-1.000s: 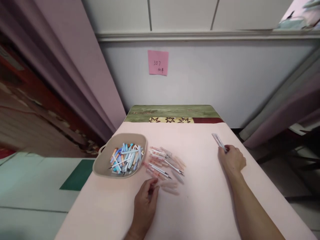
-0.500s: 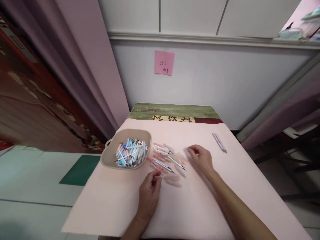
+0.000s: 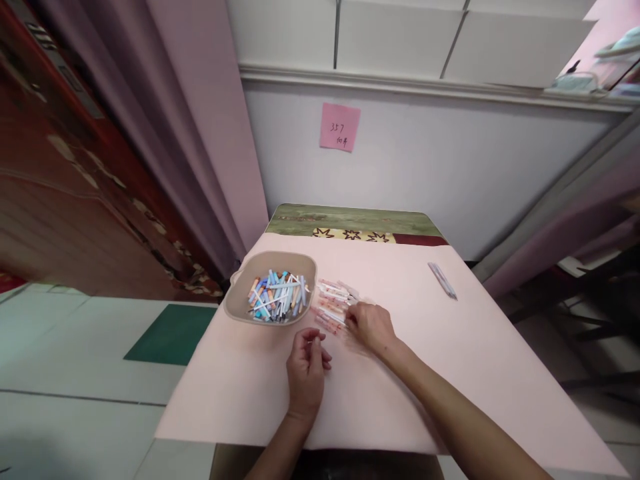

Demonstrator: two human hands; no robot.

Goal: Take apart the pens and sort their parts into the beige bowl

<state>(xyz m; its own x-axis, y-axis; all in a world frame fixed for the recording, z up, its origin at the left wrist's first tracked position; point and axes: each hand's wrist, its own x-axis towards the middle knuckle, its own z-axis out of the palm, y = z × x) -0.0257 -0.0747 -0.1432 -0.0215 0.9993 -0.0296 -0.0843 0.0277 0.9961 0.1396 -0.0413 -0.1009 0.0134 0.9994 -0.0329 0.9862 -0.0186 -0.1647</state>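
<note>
My right hand (image 3: pixel 371 325) reaches over a loose pile of pen parts, its fingers pinched together at the pile's right side. Whatever lies between those fingertips is hidden. The pile has clear pink-patterned pen barrels (image 3: pixel 327 325) and slim white pen refills (image 3: pixel 334 316), partly covered by the hand. Below the pile, my left hand (image 3: pixel 306 373) rests over the table with fingers loosely curled and apart, nothing visible in them. Left of the pile stands a beige basket (image 3: pixel 233 303) holding many blue, white and orange pen pieces (image 3: pixel 275 297).
A few slim pens (image 3: pixel 442 281) lie together at the table's right. A pale pink cover (image 3: pixel 400 413) lies over the table, whose green patterned far end (image 3: pixel 350 219) shows. A pink note (image 3: pixel 340 127) is stuck on the wall behind.
My right hand has moved left onto the pile of pen parts. My left hand has come away from the lower barrels, its fingers looser. The view has shifted slightly.
</note>
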